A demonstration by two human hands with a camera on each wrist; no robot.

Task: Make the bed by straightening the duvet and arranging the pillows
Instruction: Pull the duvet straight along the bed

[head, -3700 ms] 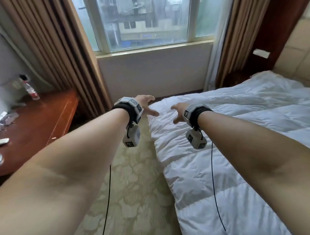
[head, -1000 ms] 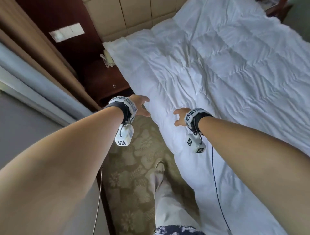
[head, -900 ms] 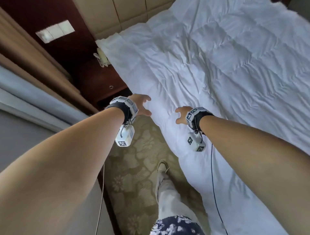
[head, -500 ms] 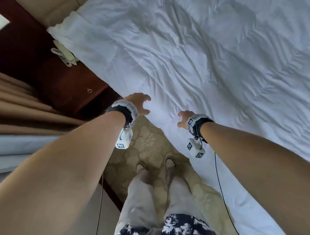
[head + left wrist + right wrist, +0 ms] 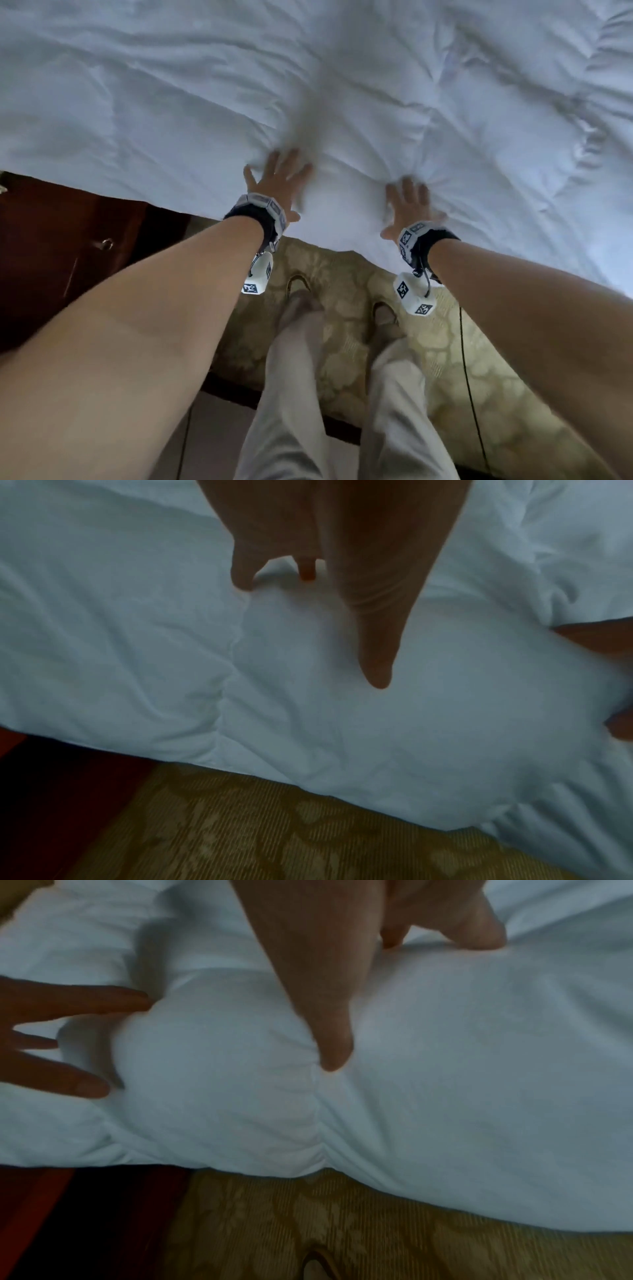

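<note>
Head view: the white duvet point(image 5: 376, 85) fills the frame from 9 to 3 o'clock, its near edge hanging over patterned carpet point(image 5: 342, 274) where two feet stand. One left hand point(image 5: 274, 181) and one right hand point(image 5: 409, 205) lie on it just inside that edge, fingers spread flat, gripping nothing. A dark wooden cabinet point(image 5: 61, 246) sits at 9 o'clock.

Left wrist view: fingers point(image 5: 375, 653) extended onto the duvet; carpet lies free at 6 o'clock.

Right wrist view: a straight finger presses a dent; the left hand's three fingers show at 9 o'clock.
</note>
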